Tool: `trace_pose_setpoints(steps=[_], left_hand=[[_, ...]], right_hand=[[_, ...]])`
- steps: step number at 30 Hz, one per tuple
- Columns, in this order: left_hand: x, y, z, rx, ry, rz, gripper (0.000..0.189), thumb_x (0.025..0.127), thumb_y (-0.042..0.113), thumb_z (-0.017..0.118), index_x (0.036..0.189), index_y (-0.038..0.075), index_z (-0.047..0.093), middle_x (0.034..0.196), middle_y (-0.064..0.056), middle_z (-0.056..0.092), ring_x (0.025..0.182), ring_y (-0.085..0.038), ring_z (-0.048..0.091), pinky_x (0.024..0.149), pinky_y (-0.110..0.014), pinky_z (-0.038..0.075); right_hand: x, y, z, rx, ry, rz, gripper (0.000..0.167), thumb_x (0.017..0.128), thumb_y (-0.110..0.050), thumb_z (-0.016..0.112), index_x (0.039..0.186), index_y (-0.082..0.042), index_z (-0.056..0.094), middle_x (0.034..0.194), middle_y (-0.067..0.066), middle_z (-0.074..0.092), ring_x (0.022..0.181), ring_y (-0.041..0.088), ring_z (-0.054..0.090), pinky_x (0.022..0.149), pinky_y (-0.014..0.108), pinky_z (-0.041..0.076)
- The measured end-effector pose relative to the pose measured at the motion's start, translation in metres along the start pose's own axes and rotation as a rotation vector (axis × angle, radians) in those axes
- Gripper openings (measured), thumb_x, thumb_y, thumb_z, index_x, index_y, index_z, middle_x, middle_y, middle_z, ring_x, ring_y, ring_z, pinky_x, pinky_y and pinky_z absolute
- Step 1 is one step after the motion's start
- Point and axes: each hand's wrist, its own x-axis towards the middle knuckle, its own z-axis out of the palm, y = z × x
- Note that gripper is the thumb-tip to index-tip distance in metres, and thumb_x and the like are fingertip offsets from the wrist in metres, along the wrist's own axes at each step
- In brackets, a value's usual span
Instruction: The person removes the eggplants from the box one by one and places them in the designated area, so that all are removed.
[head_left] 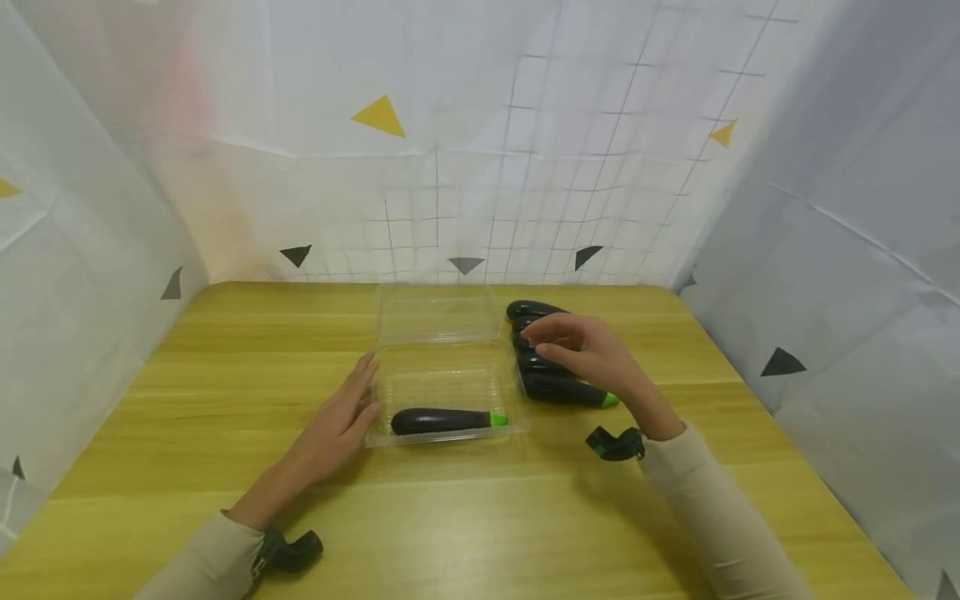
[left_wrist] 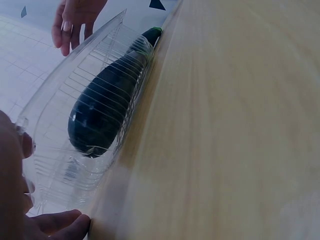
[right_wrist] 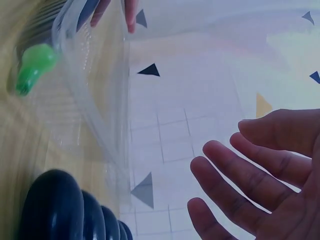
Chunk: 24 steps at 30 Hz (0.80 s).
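Observation:
A clear plastic clamshell box (head_left: 438,383) lies on the table with its lid (head_left: 438,315) folded back. Inside, along the near side, is one dark eggplant (head_left: 435,421) with a green stem end. My left hand (head_left: 337,429) rests against the box's left edge, its fingers extended. To the right of the box, several more eggplants (head_left: 558,389) lie side by side in a row. Over that row hovers my right hand (head_left: 592,350), fingers relaxed and apart, holding nothing; the right wrist view shows its bare fingertips (right_wrist: 200,167). It partly hides the eggplants beneath.
The wooden table (head_left: 450,525) runs back to a white sheet (head_left: 465,208) marked with grid lines and triangles. More sheeting (head_left: 847,250) encloses the right side, and a similar sheet (head_left: 82,275) stands on the left.

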Motion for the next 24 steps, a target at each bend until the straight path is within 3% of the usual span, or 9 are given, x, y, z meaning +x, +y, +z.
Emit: trace_pose_setpoints(steps=[7, 18, 24], left_hand=[[-0.001, 0.0, 0.0, -0.008, -0.005, -0.003, 0.065, 0.11, 0.011, 0.05, 0.167, 0.004, 0.017, 0.173, -0.014, 0.01, 0.153, -0.034, 0.022, 0.122, -0.051, 0.021], [0.001, 0.001, 0.001, 0.007, 0.001, 0.003, 0.063, 0.109, 0.009, 0.05, 0.164, -0.002, 0.021, 0.172, -0.015, 0.012, 0.15, -0.037, 0.03, 0.119, -0.057, 0.024], [0.0, 0.0, 0.0, 0.003, -0.002, 0.0, 0.065, 0.109, 0.009, 0.051, 0.165, 0.0, 0.019, 0.172, -0.015, 0.011, 0.151, -0.037, 0.026, 0.12, -0.056, 0.024]], right_hand=[[0.007, -0.008, 0.008, 0.015, -0.008, -0.012, 0.027, 0.102, -0.005, 0.067, 0.129, -0.002, 0.071, 0.126, 0.01, 0.07, 0.113, 0.025, 0.068, 0.095, 0.041, 0.056], [0.019, -0.015, 0.023, 0.02, -0.056, -0.034, 0.025, 0.102, -0.007, 0.068, 0.126, -0.002, 0.072, 0.125, 0.011, 0.07, 0.111, 0.026, 0.068, 0.094, 0.048, 0.055], [0.023, -0.019, 0.033, -0.016, -0.081, -0.054, 0.024, 0.101, -0.009, 0.069, 0.125, -0.004, 0.073, 0.122, 0.011, 0.071, 0.109, 0.021, 0.068, 0.093, 0.046, 0.056]])
